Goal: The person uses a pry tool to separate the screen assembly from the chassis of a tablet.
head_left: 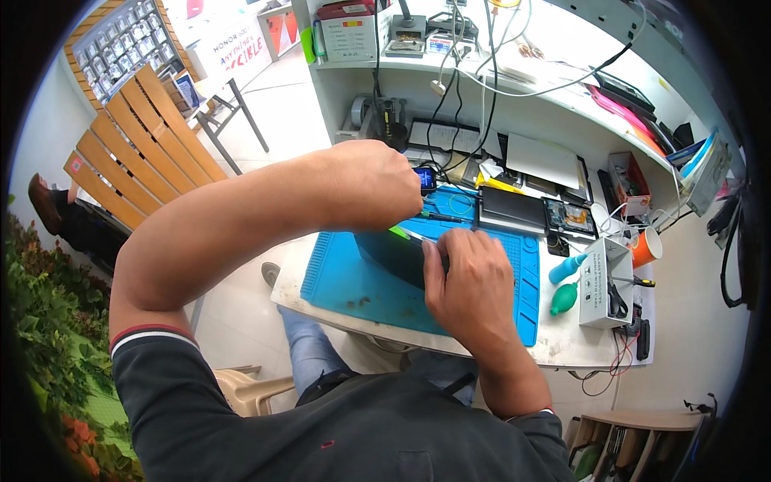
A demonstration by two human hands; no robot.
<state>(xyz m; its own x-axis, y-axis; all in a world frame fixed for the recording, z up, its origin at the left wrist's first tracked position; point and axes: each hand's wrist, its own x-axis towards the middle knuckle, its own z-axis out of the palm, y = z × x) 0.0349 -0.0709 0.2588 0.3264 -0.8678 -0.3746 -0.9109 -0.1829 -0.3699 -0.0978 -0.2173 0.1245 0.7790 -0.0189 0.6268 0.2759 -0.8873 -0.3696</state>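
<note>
A thin, dark flat panel, like a tablet (pixel 385 255), stands tilted over the blue work mat (pixel 345 293). My right hand (pixel 474 277) grips its right end, thumb on the near face and fingers over the far side. My left hand (pixel 377 181) is bent into a fist above its upper edge; the fingers face away, so what they hold is hidden. Just below that fist a bright green strip (pixel 399 232) shows at the panel's top edge. A small device with a lit blue screen (pixel 426 178) is partly covered by the left hand.
Right of the mat are a blue bottle (pixel 569 268), a green air blower (pixel 564 299), a white box (pixel 604 281) and an orange cup (pixel 646 247). Opened devices (pixel 570 215) lie behind. Cables (pixel 458 72) hang from the shelf (pixel 345 68). A slatted wooden chair (pixel 152 153) stands left.
</note>
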